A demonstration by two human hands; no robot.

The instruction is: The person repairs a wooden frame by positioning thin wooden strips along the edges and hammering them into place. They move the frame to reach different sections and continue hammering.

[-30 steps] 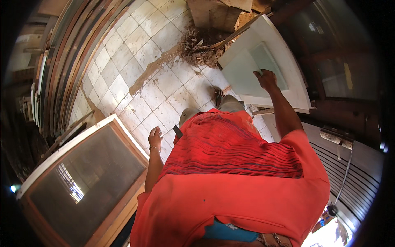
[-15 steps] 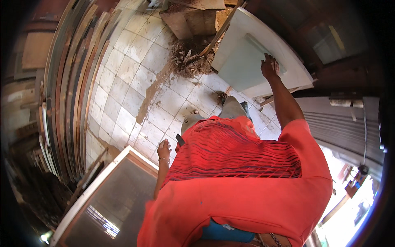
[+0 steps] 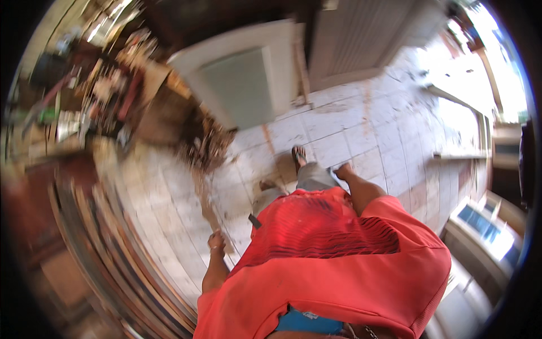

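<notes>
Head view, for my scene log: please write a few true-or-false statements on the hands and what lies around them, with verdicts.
1. The left hand holds a hammer. False: it hangs empty at the person's side.
2. The floor is laid with pale tiles. True.
3. The right hand rests flat on the white framed panel. False: it is apart from the panel, low by the person's leg.
4. Long boards lie stacked to the person's left. True.
5. The person wears a red shirt. True.
</notes>
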